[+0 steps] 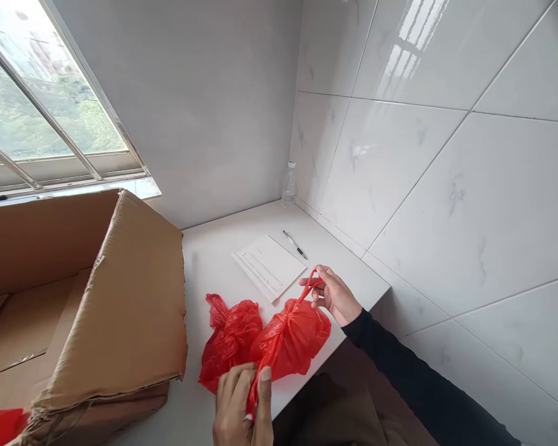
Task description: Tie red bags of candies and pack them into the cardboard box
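Red bag at the near edge of the tabletop; your left hand is clamped on one twisted end, your right hand pinches the other. Second bag just left of it. Paper behind: lines of print, too small to read. Pen alongside; bottle at the far corner.

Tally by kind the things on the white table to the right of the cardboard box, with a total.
Red bags: 2
Paper with writing: 1 (counting only the top sheet)
Pen: 1
Clear bottle: 1
Total: 5
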### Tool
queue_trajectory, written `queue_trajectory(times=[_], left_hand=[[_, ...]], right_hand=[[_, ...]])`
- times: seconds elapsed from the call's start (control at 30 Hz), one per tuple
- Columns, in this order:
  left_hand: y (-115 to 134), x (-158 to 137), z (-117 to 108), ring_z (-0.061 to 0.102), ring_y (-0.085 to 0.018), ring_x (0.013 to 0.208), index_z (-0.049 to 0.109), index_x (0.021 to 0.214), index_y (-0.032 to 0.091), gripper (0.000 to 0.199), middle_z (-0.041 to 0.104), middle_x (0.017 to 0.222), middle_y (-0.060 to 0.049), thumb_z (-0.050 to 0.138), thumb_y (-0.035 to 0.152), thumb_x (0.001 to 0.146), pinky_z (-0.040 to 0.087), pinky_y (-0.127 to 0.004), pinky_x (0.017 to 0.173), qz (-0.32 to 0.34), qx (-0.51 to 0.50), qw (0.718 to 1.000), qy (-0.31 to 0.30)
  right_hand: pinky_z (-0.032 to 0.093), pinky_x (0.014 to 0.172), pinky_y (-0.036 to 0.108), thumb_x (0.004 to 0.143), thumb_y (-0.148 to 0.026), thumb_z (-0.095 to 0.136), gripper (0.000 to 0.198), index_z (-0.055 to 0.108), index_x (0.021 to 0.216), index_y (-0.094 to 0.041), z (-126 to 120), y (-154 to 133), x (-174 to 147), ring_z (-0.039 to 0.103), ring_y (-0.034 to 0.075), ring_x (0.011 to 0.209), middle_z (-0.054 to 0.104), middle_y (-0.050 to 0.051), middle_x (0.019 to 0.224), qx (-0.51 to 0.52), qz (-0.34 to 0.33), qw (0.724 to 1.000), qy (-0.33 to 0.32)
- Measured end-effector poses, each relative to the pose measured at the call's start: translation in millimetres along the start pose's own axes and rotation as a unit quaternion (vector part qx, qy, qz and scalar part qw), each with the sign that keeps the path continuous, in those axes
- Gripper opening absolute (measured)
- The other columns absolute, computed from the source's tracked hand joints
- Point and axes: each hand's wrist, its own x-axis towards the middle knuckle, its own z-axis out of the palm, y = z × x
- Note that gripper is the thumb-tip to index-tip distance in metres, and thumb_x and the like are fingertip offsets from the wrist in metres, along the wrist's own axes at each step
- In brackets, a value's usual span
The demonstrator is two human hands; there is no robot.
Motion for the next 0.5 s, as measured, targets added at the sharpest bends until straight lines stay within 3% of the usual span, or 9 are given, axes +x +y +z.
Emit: queue_trajectory(times=[0.1, 0.17, 0.27, 0.37, 0.43, 0.5], left_hand=[[19, 9, 2, 0.053, -0.025, 0.118, 0.062, 0.085, 0.025, 0.015, 0.058, 0.124, -0.006, 0.059, 0.035, 0.095, 0.043, -0.036, 0.094, -0.049, -0.063, 0.996, -0.026], [33, 15, 4, 0.054, -0.026, 0.121, 0.062, 0.086, 0.025, 0.019, 0.061, 0.123, -0.006, 0.055, 0.039, 0.096, 0.042, -0.035, 0.096, -0.111, -0.137, 0.982, -0.062], [45, 17, 6, 0.059, -0.024, 0.102, 0.063, 0.091, 0.025, 0.025, 0.066, 0.100, -0.004, 0.049, 0.043, 0.098, 0.044, -0.032, 0.087, -0.160, -0.189, 0.965, -0.083], [44, 14, 10, 0.053, -0.018, 0.076, 0.058, 0.078, 0.024, 0.031, 0.057, 0.079, 0.000, 0.047, 0.044, 0.099, 0.043, -0.027, 0.073, -0.172, -0.183, 0.965, -0.080], [40, 11, 13, 0.047, -0.015, 0.066, 0.052, 0.073, 0.023, 0.034, 0.049, 0.071, 0.002, 0.047, 0.043, 0.099, 0.042, -0.026, 0.067, -0.181, -0.180, 0.964, -0.078], [38, 11, 16, 0.044, -0.014, 0.064, 0.049, 0.071, 0.023, 0.035, 0.045, 0.068, 0.003, 0.046, 0.044, 0.100, 0.041, -0.024, 0.064, -0.191, -0.178, 0.963, -0.071]], right_hand=[[0.056, 0.048, 0.023, 0.086, -0.053, 0.069, 0.040, 0.055, 0.108, -0.022, 7, -1, -9, 0.057, 0.010, 0.055, 0.071, 0.003, 0.089, 0.003, 0.029, 0.999, -0.032], [0.053, 0.046, 0.021, 0.087, -0.053, 0.068, 0.038, 0.057, 0.104, -0.021, 8, 0, -10, 0.057, 0.009, 0.053, 0.067, 0.001, 0.082, 0.012, 0.045, 0.998, -0.042], [0.039, 0.035, 0.016, 0.087, -0.054, 0.066, 0.036, 0.054, 0.092, -0.021, 5, 5, -4, 0.044, 0.005, 0.041, 0.053, -0.007, 0.064, 0.030, 0.067, 0.997, -0.033], [0.023, 0.030, 0.014, 0.085, -0.055, 0.066, 0.038, 0.047, 0.082, -0.022, -1, 7, 5, 0.025, 0.002, 0.034, 0.038, -0.012, 0.054, 0.035, 0.082, 0.996, -0.030], [0.022, 0.030, 0.014, 0.084, -0.057, 0.066, 0.040, 0.045, 0.080, -0.022, -4, 5, 10, 0.025, 0.002, 0.034, 0.039, -0.012, 0.054, 0.025, 0.084, 0.995, -0.038], [0.029, 0.033, 0.015, 0.084, -0.059, 0.065, 0.041, 0.048, 0.081, -0.022, -3, 0, 14, 0.035, 0.004, 0.036, 0.047, -0.010, 0.056, 0.007, 0.079, 0.996, -0.052]])
